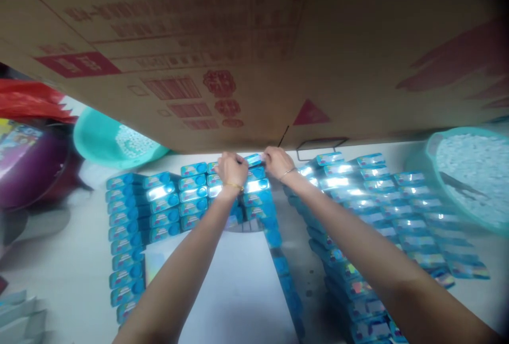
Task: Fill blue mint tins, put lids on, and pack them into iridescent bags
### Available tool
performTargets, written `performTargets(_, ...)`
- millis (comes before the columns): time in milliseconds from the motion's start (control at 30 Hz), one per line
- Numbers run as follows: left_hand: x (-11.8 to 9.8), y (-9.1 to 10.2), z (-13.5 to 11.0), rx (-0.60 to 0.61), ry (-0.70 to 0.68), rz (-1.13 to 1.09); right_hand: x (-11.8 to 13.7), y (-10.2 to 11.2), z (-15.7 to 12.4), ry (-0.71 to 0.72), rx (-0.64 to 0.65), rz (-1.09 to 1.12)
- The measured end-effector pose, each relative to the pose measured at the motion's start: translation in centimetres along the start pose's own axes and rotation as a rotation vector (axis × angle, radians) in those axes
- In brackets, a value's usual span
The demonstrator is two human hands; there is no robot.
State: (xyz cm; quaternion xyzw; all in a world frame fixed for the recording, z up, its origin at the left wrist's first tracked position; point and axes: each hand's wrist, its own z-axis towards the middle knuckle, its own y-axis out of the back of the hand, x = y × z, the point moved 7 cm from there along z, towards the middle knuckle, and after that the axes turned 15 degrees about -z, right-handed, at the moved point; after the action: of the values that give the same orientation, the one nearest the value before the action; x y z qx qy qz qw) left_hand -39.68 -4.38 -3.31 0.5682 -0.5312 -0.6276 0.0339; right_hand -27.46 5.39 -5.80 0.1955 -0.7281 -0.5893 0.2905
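At the far end of the blue rows, both my hands meet around a small flat blue packet (253, 160). My left hand (233, 169) is closed at the packet's left end, its fingertips partly hidden. From the other side my right hand (278, 162) pinches the right end. Below and beside them stand rows of similar glossy blue packets (193, 194), each with a printed label. A second group of blue packets (374, 185) fans out to the right, partly behind my right forearm. A white sheet or board (242, 280) covers part of the nearer packets.
A large cardboard box (254, 89) with red print rises just beyond my hands. Turquoise basins holding small white pieces stand at the left (99, 142) and right (433, 158). A purple container (40, 169) and red plastic (32, 100) are at far left.
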Motion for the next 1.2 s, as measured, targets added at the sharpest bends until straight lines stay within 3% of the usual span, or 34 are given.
performTargets(133, 0.0, 0.2, -0.4, -0.047, -0.049, 0.033, -0.2, -0.8, -0.3, -0.061, 0.019, 0.089)
performTargets(333, 0.5, 0.7, -0.9, -0.126, -0.009, -0.031, 0.6, -1.5, -1.6, -0.035, -0.146, 0.272)
performTargets(433, 0.7, 0.6, -1.0, -0.161, 0.043, -0.026, 1.1, -2.2, -1.5, -0.035, 0.036, 0.228)
performTargets(500, 0.9, 0.7, -0.9, -0.172, 0.065, -0.018, 1.5, -1.3, -2.1, -0.067, 0.121, 0.138)
performTargets(567, 1.1, 1.2, -0.6, -0.193, 0.039, -0.043, 2.7, 1.4, -3.6, -0.073, 0.005, 0.087)
performTargets(633, 1.0, 2.4, -0.3, -0.204, -0.040, -0.140, 5.3, 4.0, -6.5, 0.019, -0.175, 0.092)
performTargets(667, 1.0, 3.1, -0.2, -0.188, -0.087, -0.216, 7.0, 4.4, -8.3, 0.122, -0.188, 0.102)
performTargets(733, 1.3, 4.6, -0.5, -0.093, -0.172, -0.365, 10.5, 3.4, -12.5, 0.368, -0.097, 0.086)
performTargets(833, 2.4, 6.8, -3.1, 0.174, -0.297, -0.384, 12.8, 0.0, -17.9, 0.588, 0.049, 0.001)
performTargets(900, 4.0, 7.9, -6.3, 0.335, -0.381, -0.217, 12.5, -2.0, -19.8, 0.597, 0.073, -0.036)
performTargets(967, 6.3, 8.5, -9.9, 0.418, -0.437, 0.022, 11.7, -3.0, -20.5, 0.571, 0.052, -0.029)
performTargets(1067, 9.4, 8.7, -13.8, 0.404, -0.452, 0.286, 11.3, -2.8, -20.2, 0.526, -0.026, 0.011)
performTargets(1200, 10.6, 8.2, -15.6, 0.316, -0.462, 0.348, 12.7, -1.7, -19.3, 0.498, -0.127, -0.010)
